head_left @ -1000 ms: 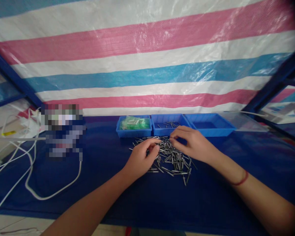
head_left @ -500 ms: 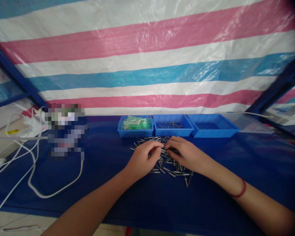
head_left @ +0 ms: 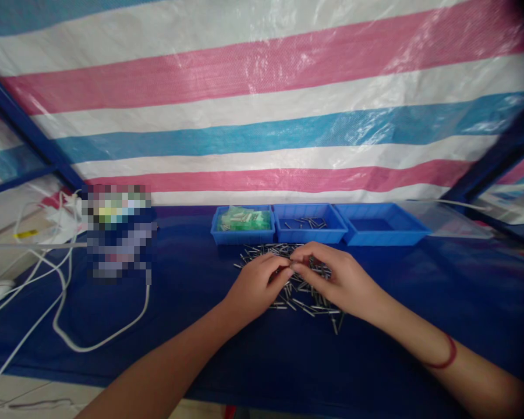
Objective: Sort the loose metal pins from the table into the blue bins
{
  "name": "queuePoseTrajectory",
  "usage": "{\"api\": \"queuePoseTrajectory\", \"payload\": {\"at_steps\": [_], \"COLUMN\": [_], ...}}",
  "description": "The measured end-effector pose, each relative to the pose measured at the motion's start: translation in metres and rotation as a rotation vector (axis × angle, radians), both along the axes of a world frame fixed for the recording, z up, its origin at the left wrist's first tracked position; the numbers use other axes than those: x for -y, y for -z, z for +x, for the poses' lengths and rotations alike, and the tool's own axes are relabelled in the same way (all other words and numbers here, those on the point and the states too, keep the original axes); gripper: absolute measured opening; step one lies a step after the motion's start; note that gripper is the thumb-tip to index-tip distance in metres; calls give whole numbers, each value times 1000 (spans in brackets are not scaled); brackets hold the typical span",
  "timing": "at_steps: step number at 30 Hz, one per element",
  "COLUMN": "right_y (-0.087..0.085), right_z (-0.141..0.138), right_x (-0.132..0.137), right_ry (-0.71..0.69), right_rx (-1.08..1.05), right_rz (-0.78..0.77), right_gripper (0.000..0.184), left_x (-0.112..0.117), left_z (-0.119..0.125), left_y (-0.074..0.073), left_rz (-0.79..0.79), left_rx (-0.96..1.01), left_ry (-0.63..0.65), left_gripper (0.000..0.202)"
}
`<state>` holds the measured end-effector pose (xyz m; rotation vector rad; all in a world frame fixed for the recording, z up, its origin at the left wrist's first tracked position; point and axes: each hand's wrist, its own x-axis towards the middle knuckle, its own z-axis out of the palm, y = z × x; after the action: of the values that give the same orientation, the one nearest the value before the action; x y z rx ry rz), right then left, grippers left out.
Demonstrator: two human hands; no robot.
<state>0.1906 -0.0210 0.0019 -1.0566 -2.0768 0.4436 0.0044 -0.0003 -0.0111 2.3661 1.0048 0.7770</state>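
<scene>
Over a loose pile of thin metal blind rivets (head_left: pixel 303 306) on the blue table, my two hands meet fingertip to fingertip. My left hand (head_left: pixel 254 286) is closed in a pinch, thumb against forefinger. My right hand (head_left: pixel 337 276) pinches from the other side, its thumb and forefinger at the same spot. Something small and dark shows between the fingertips, too small and too covered to name. Just behind the pile, a blue bin (head_left: pixel 313 236) contains several rivets. To its left, another blue bin (head_left: pixel 243 238) holds green plastic bags with pale pieces.
A third blue bin (head_left: pixel 386 238) stands at the right of the row, beside a clear plastic sheet (head_left: pixel 452 221). White cables (head_left: pixel 87 350) loop over the table's left side near a blurred-out patch. A striped tarp (head_left: pixel 262 137) hangs behind, between blue frame posts.
The fingertips of both hands have come together, and my right thumb has moved in toward the left fingers. The whole view has shifted slightly; bins and pile stay in place.
</scene>
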Motion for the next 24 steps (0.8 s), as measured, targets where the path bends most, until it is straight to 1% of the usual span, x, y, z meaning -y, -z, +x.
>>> {"api": "queuePoseTrajectory", "payload": {"at_steps": [2,4,10,14,21,24], "right_y": [2,3,-2,-4,-4,-4], "right_z": [-2,-2,-4,-4,4,7], "right_x": [1,1,5,4,-2,-5], "right_ry": [47,63,-25,-33,-12,-3], "right_rx": [-74,-92,-42,-23,75,135], "right_rz": [-55,-70,45,92,102,144], "right_gripper": [10,9,7,7,10,13], "left_x": [1,1,1,0,0,-1], "left_z": [1,1,2,2,0,0], "left_y": [-2,-2,0,1,-1,-1], "left_rz": [-16,-22,-20,-16,-8,2], "left_rx": [31,39,42,47,94,101], "left_ry": [-12,-15,6,12,-101,-123], "left_gripper": [16,17,14,16,12,14]}}
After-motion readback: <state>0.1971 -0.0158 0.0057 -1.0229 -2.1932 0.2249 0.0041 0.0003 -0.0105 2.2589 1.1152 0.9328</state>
